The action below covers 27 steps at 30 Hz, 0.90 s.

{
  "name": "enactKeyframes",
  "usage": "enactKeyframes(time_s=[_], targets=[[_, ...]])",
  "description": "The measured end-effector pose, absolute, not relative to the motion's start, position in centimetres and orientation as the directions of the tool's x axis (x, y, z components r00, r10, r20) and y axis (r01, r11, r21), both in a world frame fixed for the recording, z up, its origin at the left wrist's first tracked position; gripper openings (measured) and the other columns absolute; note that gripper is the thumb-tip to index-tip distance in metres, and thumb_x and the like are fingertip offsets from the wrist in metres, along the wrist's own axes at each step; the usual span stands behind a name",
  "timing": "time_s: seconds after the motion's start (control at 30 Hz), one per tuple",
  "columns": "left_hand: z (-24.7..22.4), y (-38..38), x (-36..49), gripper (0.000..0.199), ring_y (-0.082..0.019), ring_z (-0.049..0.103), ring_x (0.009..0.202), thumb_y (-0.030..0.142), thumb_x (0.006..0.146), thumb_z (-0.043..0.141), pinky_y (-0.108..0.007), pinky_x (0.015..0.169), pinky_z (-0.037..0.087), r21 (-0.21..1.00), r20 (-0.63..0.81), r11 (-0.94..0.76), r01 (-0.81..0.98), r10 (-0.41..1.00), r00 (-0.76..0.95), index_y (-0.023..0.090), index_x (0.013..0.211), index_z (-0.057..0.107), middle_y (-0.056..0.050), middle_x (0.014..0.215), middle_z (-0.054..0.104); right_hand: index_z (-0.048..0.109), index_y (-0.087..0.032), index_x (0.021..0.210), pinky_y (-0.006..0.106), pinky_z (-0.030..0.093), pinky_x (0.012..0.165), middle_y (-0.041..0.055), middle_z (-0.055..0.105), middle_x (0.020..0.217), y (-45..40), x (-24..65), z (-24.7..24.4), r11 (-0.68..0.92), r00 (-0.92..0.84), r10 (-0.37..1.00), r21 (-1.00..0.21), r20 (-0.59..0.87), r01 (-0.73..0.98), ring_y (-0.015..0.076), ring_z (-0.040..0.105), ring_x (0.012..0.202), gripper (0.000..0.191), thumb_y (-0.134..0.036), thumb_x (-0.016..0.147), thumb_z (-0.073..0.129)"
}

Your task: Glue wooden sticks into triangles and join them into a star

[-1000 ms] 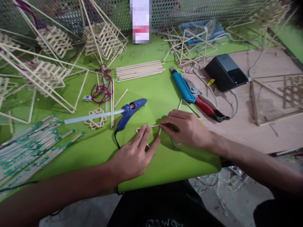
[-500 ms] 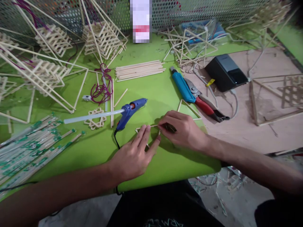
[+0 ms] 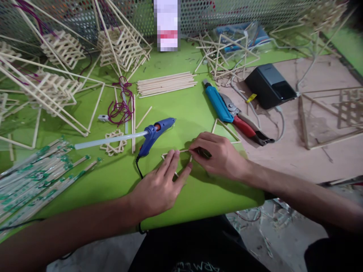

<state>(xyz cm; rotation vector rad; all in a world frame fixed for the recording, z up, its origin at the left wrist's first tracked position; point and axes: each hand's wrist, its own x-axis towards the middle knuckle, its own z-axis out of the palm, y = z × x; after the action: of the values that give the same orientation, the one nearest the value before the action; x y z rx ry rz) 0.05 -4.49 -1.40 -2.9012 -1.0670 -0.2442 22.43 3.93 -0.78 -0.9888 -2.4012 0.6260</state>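
Note:
A small triangle of thin wooden sticks [image 3: 184, 151] lies on the green table, mostly covered by my hands. My left hand [image 3: 159, 185] holds it down, two fingers across its far stick and the thumb at its right side. At the right corner, my right hand [image 3: 214, 155] pinches the stick ends between thumb and fingertips. Just beyond the left hand rests a blue glue gun [image 3: 154, 134] with a long clear glue stick in its back. Another stick triangle [image 3: 227, 130] lies past the right hand, partly under the pruning shears [image 3: 245, 126].
Bundled bare sticks [image 3: 166, 84] lie farther back, near a blue cutter knife [image 3: 217, 100]. Wrapped chopsticks [image 3: 42, 177] and stick-built frames [image 3: 53, 88] crowd the left. Purple cord [image 3: 121, 109] lies beside a star-shaped stick piece [image 3: 113, 142]. A black box [image 3: 270, 86] with cables stands right.
The whole view has shifted very slightly. Both hands keep the same hold on the stick triangle.

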Motion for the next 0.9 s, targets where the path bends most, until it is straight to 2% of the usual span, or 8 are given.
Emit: enactKeyframes(time_s=[0.23, 0.47, 0.67, 0.9], targets=[[-1.3, -4.5, 0.0, 0.064, -0.047, 0.040, 0.138, 0.023, 0.088, 0.067, -0.049, 0.098, 0.056, -0.004, 0.139, -0.766, 0.643, 0.636, 0.759, 0.007, 0.146, 0.045, -0.035, 0.144, 0.044, 0.068, -0.020, 0.093, 0.034, 0.051, 0.067, 0.0073, 0.068, 0.083, 5.1, 23.9, 0.1, 0.604, -0.568, 0.779, -0.562, 0.267, 0.565, 0.0190, 0.063, 0.075, 0.015, -0.021, 0.094, 0.054], [-1.4, -4.7, -0.1, 0.063, -0.044, 0.033, 0.144, 0.025, 0.092, 0.063, -0.051, 0.105, 0.052, 0.000, 0.112, -0.761, 0.649, 0.644, 0.756, 0.010, 0.150, 0.041, -0.028, 0.153, 0.036, 0.068, -0.019, 0.088, 0.035, 0.052, 0.068, 0.0085, 0.068, 0.082, 4.7, 23.6, -0.7, 0.649, -0.641, 0.730, -0.536, 0.237, 0.540, 0.0209, 0.063, 0.077, 0.012, -0.021, 0.092, 0.057], [-1.3, -4.5, 0.0, 0.062, -0.045, 0.035, 0.142, 0.026, 0.094, 0.060, -0.049, 0.101, 0.054, -0.002, 0.111, -0.764, 0.646, 0.642, 0.759, 0.008, 0.150, 0.041, -0.031, 0.150, 0.038, 0.069, -0.014, 0.091, 0.035, 0.054, 0.073, 0.0092, 0.069, 0.084, 4.4, 22.2, -1.3, 0.702, -0.684, 0.680, -0.503, 0.264, 0.503, 0.0204, 0.063, 0.083, 0.016, -0.018, 0.095, 0.055], [-1.3, -4.5, 0.0, 0.064, -0.046, 0.040, 0.139, 0.028, 0.091, 0.064, -0.048, 0.100, 0.055, 0.002, 0.136, -0.763, 0.646, 0.641, 0.756, 0.006, 0.148, 0.043, -0.035, 0.145, 0.043, 0.068, -0.018, 0.091, 0.036, 0.056, 0.074, 0.0084, 0.070, 0.087, 4.3, 22.0, -1.7, 0.712, -0.690, 0.665, -0.523, 0.286, 0.469, 0.0199, 0.064, 0.084, 0.016, -0.017, 0.096, 0.053]])
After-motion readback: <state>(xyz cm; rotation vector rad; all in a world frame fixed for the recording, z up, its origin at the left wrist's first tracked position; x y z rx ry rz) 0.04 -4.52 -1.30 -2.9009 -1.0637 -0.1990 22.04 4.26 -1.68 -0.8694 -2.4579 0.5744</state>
